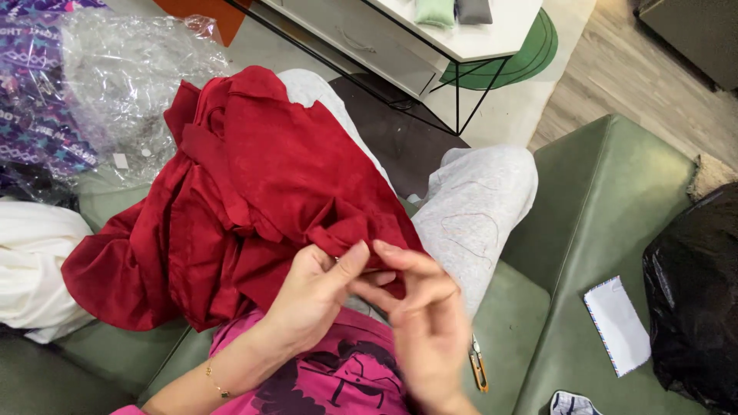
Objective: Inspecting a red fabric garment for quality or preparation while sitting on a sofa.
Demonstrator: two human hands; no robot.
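Seated on a green padded sofa (607,207), lap draped with a crumpled dark red cloth garment (238,200). Left hand (315,296) pinching a folded edge of the garment between thumb and fingers; right hand (419,315) curled beside it, fingertips meeting the same edge, slightly blurred. Bulk of the garment spreading up and to the left from both hands, over the left knee. Small orange-handled thread snips (478,367) lying on the sofa seat just beside the right wrist.

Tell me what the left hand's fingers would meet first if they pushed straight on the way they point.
Probably the right hand: the left hand points right and its thumb already meets those fingers at the red cloth edge. Depth is unclear.
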